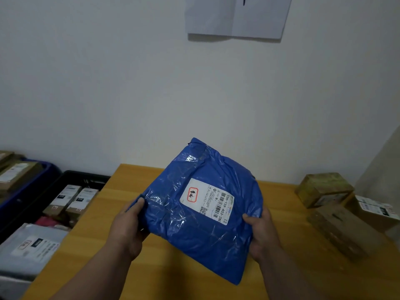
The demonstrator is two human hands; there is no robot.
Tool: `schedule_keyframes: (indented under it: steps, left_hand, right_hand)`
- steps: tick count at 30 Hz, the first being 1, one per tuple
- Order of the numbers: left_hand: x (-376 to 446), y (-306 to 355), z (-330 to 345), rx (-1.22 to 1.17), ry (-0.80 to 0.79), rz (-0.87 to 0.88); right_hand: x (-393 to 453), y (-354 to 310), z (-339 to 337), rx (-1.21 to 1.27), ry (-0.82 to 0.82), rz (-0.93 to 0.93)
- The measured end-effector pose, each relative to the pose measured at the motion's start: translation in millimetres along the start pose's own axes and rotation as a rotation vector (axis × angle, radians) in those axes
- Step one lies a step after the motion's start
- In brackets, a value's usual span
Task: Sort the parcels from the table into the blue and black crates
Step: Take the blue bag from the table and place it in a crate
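Note:
A blue plastic mailer parcel with a white shipping label facing up is held above the wooden table. My left hand grips its left edge, thumb on top. On the opposite edge, my right hand holds it the same way. The black crate stands left of the table and holds several boxed and bagged parcels. Further left, the blue crate holds cardboard boxes.
Three cardboard boxes lie on the right side of the table near the wall corner. A grey mailer lies in the near part of the black crate. A white paper sheet hangs on the wall ahead.

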State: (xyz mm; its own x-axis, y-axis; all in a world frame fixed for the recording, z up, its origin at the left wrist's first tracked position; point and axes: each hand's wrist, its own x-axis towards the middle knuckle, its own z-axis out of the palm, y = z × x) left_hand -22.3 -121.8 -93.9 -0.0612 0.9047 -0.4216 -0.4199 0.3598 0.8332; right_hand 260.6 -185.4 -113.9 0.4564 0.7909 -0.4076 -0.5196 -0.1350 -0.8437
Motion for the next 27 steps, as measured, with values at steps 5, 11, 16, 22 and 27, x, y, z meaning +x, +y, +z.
schedule_keyframes:
  steps: [5,11,16,22,27]
  left_hand:
    - [24,39,-61,0.033,0.099,0.019]
    - [51,82,-150,0.138,0.217,0.083]
    - [60,86,-202,0.289,0.251,0.04]
    - [58,79,-246,0.386,0.361,-0.021]
    - [62,99,-284,0.461,0.484,-0.033]
  right_hand:
    - [-13,36,73,-0.036,0.029,-0.008]
    - [-34,96,159,-0.11,0.035,0.018]
    - [-47,128,194,-0.237,0.031,0.029]
    - [-45,156,230,-0.408,-0.014,0.096]
    - [-46,181,275,-0.51,-0.099,0.143]
